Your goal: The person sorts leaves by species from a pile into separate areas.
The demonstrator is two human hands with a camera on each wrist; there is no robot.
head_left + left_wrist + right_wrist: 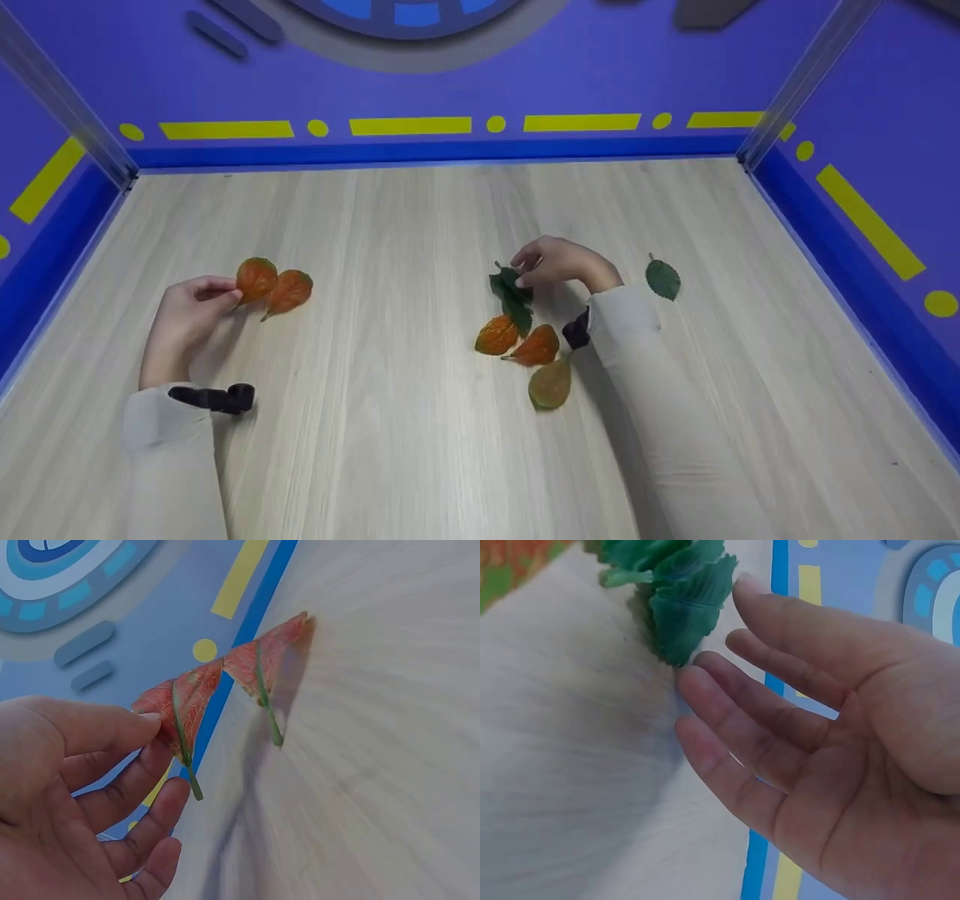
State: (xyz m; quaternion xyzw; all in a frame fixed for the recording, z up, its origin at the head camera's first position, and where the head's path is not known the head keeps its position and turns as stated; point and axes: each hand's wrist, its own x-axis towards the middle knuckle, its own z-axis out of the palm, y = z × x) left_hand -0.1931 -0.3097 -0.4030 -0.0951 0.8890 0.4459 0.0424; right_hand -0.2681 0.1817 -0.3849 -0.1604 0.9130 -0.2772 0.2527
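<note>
At the left of the head view, my left hand (184, 319) pinches an orange-red leaf (256, 279) between thumb and fingers. A second orange leaf (289, 292) lies against its right side; both stems show in the left wrist view, where the held leaf (184, 716) looks folded along its midrib. My right hand (559, 262) is over a small cluster of dark green leaves (516, 300). In the right wrist view its fingers are spread and loosely bent, with the thumb tip right at the edge of the green leaves (686, 600).
Below the green cluster lie an orange leaf (496, 335), a redder one (536, 345) and a yellow-green leaf (550, 385). A single green leaf (663, 279) rests to the right of the right wrist. Purple-blue panels (420, 97) wall the wooden tabletop (390, 450) at back and sides.
</note>
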